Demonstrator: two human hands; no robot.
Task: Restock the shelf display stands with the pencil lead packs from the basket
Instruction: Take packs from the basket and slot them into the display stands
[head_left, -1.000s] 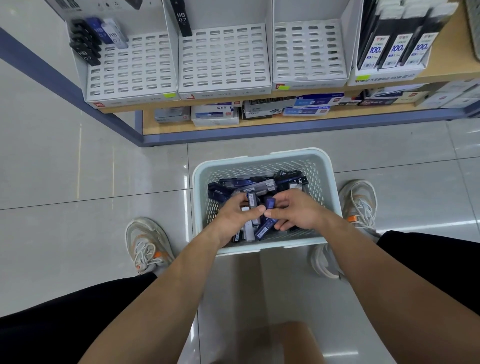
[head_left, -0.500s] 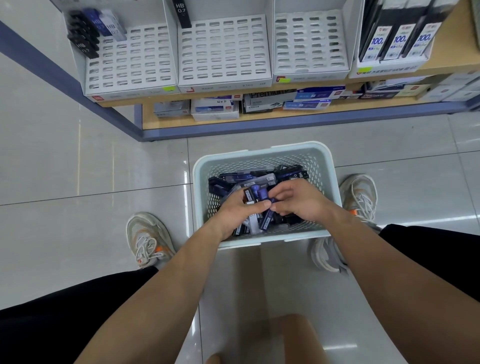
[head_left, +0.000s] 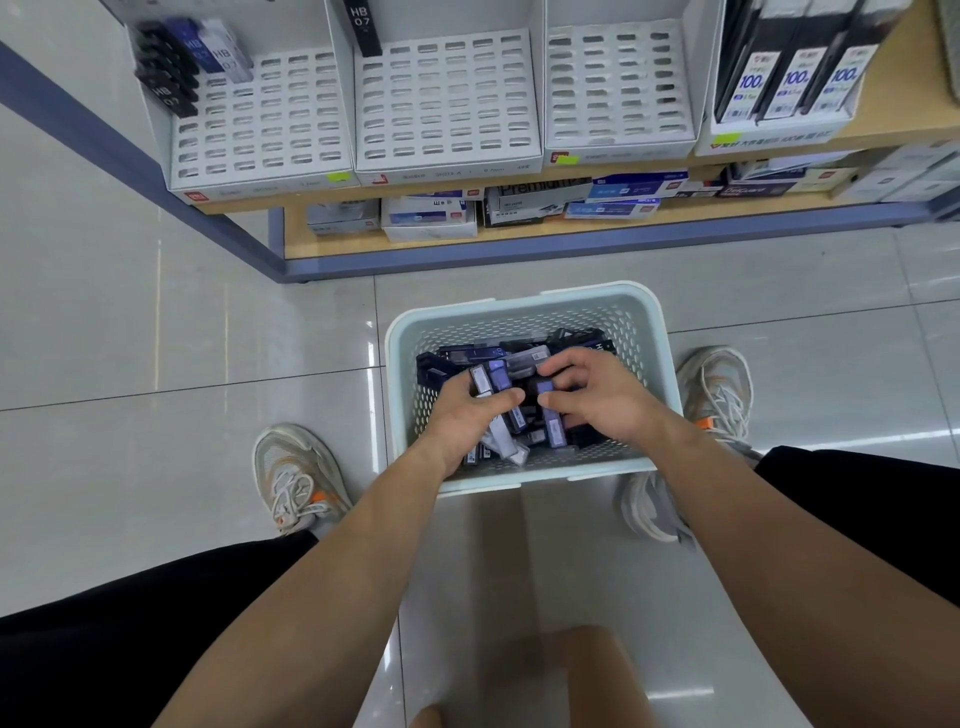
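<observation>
A pale green basket (head_left: 524, 306) on the floor holds a heap of dark blue and black pencil lead packs (head_left: 524, 358). Both hands are inside it. My left hand (head_left: 467, 415) grips a bundle of several packs, their ends sticking out above and below the fist. My right hand (head_left: 602, 397) pinches one purple pack (head_left: 550, 423) between thumb and fingers, close beside the left hand's bundle. Three white slotted display stands sit on the shelf above: left (head_left: 260, 135), middle (head_left: 447, 104), right (head_left: 613, 88). The left one carries a few packs, the middle one a single black pack.
A box of tall "100" packs (head_left: 784, 78) stands right of the stands. Boxed stock (head_left: 530, 200) fills the low shelf. My shoes (head_left: 296, 478) (head_left: 719, 389) flank the basket on the glossy tiled floor. A brown stool (head_left: 566, 675) is below me.
The view has tipped down slightly. My hands have moved up within the basket, and the right hand has brought a purple pack next to the left hand's bundle.
</observation>
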